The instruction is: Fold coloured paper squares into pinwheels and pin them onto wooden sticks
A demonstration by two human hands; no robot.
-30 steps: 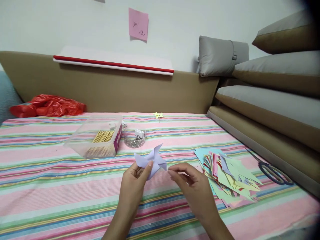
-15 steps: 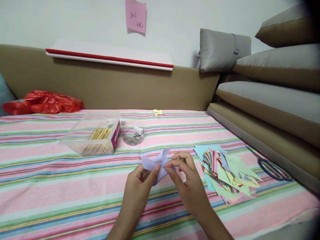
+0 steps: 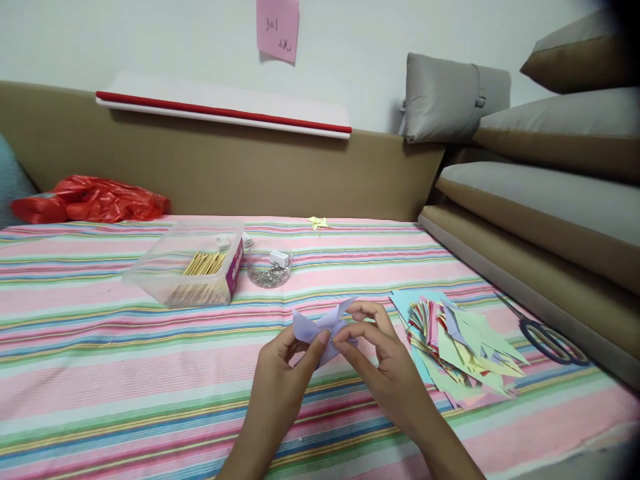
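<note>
At lower centre I see the left hand (image 3: 283, 373) pinching a lilac paper pinwheel (image 3: 306, 327), the right hand (image 3: 386, 363) closed thumb-to-forefinger at its middle, on what I can't tell. Paper scraps (image 3: 463, 347) lie right of centre; farther, a clear dish (image 3: 253, 265) sits left of centre.

Smooth, matt paper makes up the lilac pinwheel (image 3: 306, 327) in the left hand (image 3: 286, 370); beyond that hand, glossy clear plastic box (image 3: 234, 272), shiny crinkled plastic red bag (image 3: 105, 201); beneath, matt striped cloth (image 3: 150, 367).
</note>
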